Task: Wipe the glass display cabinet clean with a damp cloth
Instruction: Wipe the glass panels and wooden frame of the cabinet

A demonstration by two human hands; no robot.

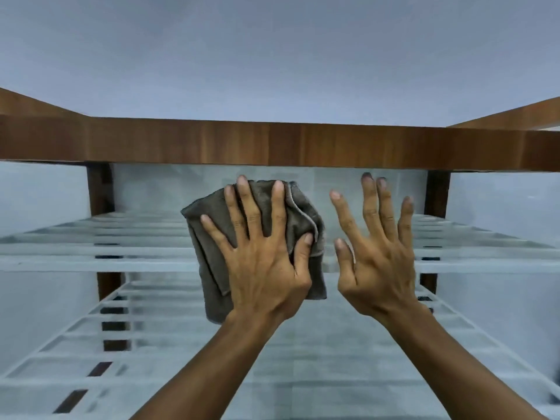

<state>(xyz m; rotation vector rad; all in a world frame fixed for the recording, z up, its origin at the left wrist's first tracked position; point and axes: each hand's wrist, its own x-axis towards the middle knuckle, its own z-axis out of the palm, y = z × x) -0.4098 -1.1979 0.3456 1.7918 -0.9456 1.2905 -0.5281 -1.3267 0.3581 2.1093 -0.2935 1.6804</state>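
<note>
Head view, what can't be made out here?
1. Head view: the patch behind the cloth, hidden by it and the left hand.
2. Whether the right hand touches the glass: depth unclear.
3. Lower shelves: blurred, cut off by the bottom edge.

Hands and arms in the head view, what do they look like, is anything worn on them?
The left hand and right hand wear no gloves, rings or watch. The left forearm and right forearm are bare, with no sleeve in view. Fingernails are short.
</note>
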